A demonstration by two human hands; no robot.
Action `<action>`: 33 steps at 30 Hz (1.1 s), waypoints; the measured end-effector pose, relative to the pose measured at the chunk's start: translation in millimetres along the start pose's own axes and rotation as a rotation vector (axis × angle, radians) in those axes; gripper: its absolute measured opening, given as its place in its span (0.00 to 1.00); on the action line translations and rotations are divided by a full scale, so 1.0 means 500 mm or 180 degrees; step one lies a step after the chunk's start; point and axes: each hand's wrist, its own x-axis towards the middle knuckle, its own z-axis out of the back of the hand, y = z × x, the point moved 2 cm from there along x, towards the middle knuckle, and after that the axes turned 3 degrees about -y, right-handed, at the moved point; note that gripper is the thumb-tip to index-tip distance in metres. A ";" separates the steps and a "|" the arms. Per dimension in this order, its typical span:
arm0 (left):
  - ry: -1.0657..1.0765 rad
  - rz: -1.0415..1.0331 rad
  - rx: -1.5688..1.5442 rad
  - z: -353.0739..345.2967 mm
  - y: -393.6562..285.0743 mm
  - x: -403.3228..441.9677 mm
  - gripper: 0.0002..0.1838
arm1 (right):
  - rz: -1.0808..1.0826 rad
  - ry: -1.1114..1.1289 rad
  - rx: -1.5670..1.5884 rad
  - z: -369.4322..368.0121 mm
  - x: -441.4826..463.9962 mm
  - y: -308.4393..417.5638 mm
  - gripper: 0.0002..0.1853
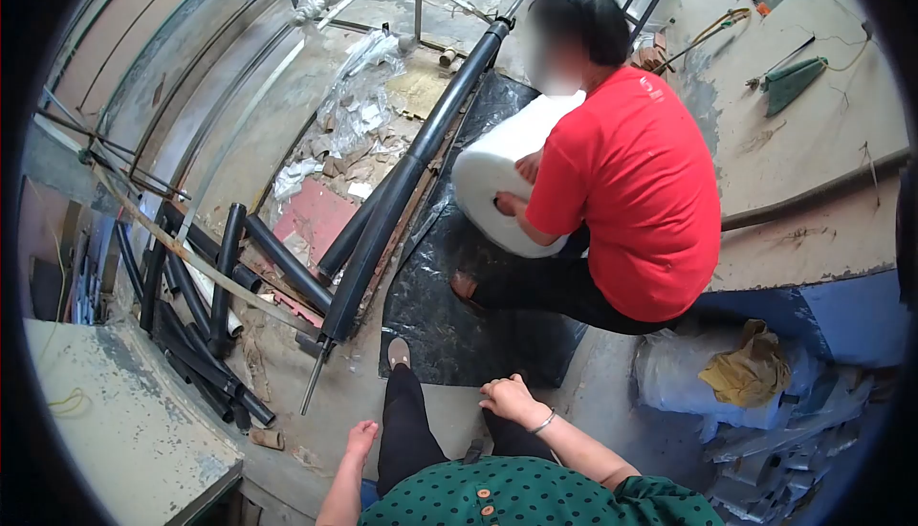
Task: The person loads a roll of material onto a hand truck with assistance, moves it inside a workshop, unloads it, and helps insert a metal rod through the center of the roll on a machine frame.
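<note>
My left hand (361, 438) hangs beside my left leg, its fingers curled together with nothing visible in them. My right hand (510, 402), with a silver bangle (544, 422) at the wrist, is over my right thigh. Its fingers are loosely bent and a little apart, and no object shows in it. Ahead of me a person in a red shirt (636, 191) crouches with both hands at the near end of a large white roll (488, 186). One of that person's hands is at the core hole. Under the roll lies a black plastic sheet (478, 311), reaching close to my feet.
A long black roller (416, 167) with a metal shaft lies left of the sheet. Several black tubes (228, 273) are piled farther left, near a worn tabletop (124, 421). Wrapped plastic bundles (674, 383) and yellow crumpled material (751, 368) sit at right.
</note>
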 end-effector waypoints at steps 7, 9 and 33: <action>-0.0156 0.0069 -0.0216 0.007 0.028 0.014 0.19 | 0.0062 0.0032 -0.0141 0.003 0.010 -0.002 0.13; -0.0108 -0.0023 -0.0254 0.004 0.025 0.018 0.18 | 0.0049 -0.0018 -0.0147 0.010 0.015 0.002 0.12; -0.0746 -0.0166 0.0001 0.254 0.121 0.248 0.18 | 0.0136 0.0432 -0.0065 -0.118 0.236 0.193 0.14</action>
